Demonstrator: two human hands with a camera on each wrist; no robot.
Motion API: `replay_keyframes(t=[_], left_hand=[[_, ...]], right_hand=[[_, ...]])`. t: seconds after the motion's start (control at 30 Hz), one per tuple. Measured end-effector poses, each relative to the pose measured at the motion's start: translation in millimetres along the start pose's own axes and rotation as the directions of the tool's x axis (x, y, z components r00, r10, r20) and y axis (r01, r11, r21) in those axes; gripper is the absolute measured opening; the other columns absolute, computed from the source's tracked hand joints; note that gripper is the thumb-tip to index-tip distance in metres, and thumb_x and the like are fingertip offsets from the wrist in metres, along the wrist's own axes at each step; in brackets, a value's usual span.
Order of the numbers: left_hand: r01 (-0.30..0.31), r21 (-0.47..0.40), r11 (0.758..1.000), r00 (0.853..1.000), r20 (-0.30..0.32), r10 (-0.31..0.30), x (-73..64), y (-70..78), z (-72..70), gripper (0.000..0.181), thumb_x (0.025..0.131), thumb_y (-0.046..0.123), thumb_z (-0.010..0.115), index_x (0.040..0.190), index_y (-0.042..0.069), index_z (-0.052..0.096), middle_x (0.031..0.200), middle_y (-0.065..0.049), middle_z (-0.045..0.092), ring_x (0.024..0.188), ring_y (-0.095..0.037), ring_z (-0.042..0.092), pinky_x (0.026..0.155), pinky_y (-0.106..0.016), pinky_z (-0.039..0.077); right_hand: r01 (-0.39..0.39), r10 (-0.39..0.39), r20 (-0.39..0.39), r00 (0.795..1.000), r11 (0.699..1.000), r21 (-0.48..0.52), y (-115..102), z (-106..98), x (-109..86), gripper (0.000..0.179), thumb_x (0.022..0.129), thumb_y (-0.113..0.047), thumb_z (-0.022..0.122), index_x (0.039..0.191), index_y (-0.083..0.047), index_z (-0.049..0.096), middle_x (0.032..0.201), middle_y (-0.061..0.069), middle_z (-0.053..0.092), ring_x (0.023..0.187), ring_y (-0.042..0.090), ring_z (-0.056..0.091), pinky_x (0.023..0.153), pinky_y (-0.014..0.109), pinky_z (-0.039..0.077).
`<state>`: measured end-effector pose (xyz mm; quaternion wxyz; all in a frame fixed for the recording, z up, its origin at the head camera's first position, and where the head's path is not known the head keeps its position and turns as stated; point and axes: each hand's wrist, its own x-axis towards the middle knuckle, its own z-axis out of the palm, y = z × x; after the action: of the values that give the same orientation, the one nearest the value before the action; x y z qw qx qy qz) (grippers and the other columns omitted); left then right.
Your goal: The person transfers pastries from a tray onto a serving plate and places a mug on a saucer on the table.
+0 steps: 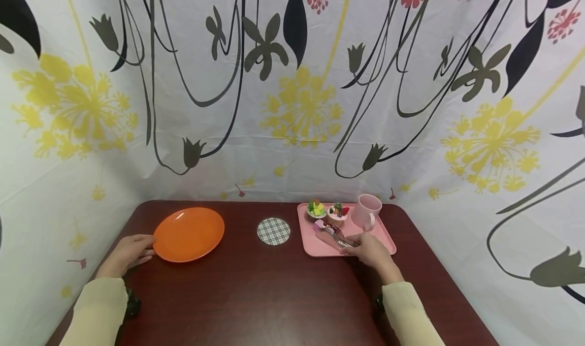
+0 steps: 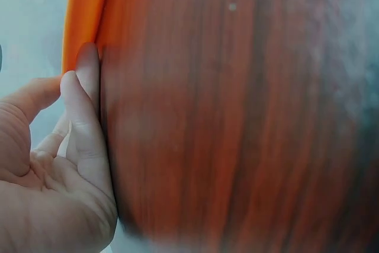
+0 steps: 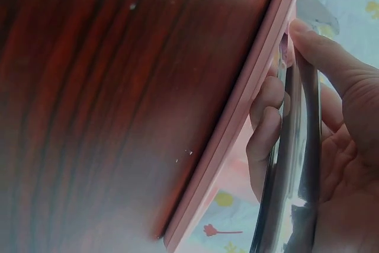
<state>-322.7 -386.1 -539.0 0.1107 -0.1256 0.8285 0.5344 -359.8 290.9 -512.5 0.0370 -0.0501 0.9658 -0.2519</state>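
My left hand (image 1: 130, 252) is at the left rim of an orange plate (image 1: 189, 235). In the left wrist view the thumb meets the plate's edge, with fingertips under its rim. My right hand (image 1: 371, 249) grips shiny metal tongs (image 3: 305, 134) over the pink tray (image 1: 313, 247). At the far end of the tongs, a small purple-topped cake (image 1: 319, 225) sits at their tips, partly covered by them. Two fruit-topped cupcakes, one green and yellow (image 1: 316, 210) and one with red fruit (image 1: 337, 214), stand just behind it.
A pink mug (image 1: 367, 210) stands at the tray's back right corner. Between plate and tray lies a round checked coaster (image 1: 273, 231). The dark wood table (image 1: 256, 295) ends at a flower-patterned cloth (image 1: 283, 173) behind and on both sides.
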Motion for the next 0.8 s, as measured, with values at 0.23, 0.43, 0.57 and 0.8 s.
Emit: replay_keyframes(t=[0.23, 0.43, 0.57, 0.8], left_hand=[[0.002, -0.01, 1.0, 1.0, 0.003, -0.002, -0.2, -1.1, 0.1, 0.075, 0.114, 0.039, 0.049, 0.158, -0.019, 0.032, 0.156, -0.041, 0.045, 0.09, -0.001, 0.07, 0.084, -0.025, 0.066], [-0.002, -0.018, 1.0, 1.0, 0.006, 0.002, -1.7, -3.0, 0.6, 0.074, 0.115, 0.039, 0.048, 0.159, -0.018, 0.032, 0.156, -0.039, 0.047, 0.09, -0.001, 0.071, 0.084, -0.025, 0.066], [-0.005, -0.023, 1.0, 1.0, 0.001, 0.005, -0.9, -3.1, -0.1, 0.075, 0.114, 0.04, 0.049, 0.159, -0.018, 0.033, 0.156, -0.039, 0.048, 0.092, -0.002, 0.072, 0.085, -0.026, 0.066], [-0.013, -0.027, 1.0, 1.0, -0.007, 0.013, 3.0, -3.4, 0.7, 0.074, 0.114, 0.039, 0.05, 0.158, -0.018, 0.034, 0.15, -0.038, 0.056, 0.09, -0.001, 0.072, 0.083, -0.025, 0.066]], right_hand=[[0.001, -0.001, 0.001, 1.0, 1.0, -0.012, -1.5, -0.5, -2.1, 0.041, 0.094, -0.034, 0.085, 0.132, -0.017, 0.08, 0.078, -0.005, 0.072, 0.063, 0.014, 0.06, 0.057, 0.03, 0.05], [-0.004, 0.003, -0.015, 1.0, 1.0, -0.028, -2.9, 0.7, -4.6, 0.041, 0.094, -0.034, 0.085, 0.131, -0.017, 0.08, 0.08, -0.004, 0.073, 0.063, 0.014, 0.06, 0.057, 0.03, 0.049], [-0.012, 0.011, -0.028, 1.0, 1.0, -0.018, -2.5, 2.0, -5.4, 0.039, 0.093, -0.032, 0.086, 0.129, -0.018, 0.081, 0.079, -0.004, 0.074, 0.06, 0.014, 0.061, 0.056, 0.029, 0.05], [-0.011, 0.011, -0.035, 0.999, 1.0, -0.006, -0.1, 0.7, -6.1, 0.039, 0.094, -0.032, 0.085, 0.13, -0.019, 0.081, 0.078, -0.003, 0.074, 0.058, 0.014, 0.061, 0.055, 0.029, 0.05]])
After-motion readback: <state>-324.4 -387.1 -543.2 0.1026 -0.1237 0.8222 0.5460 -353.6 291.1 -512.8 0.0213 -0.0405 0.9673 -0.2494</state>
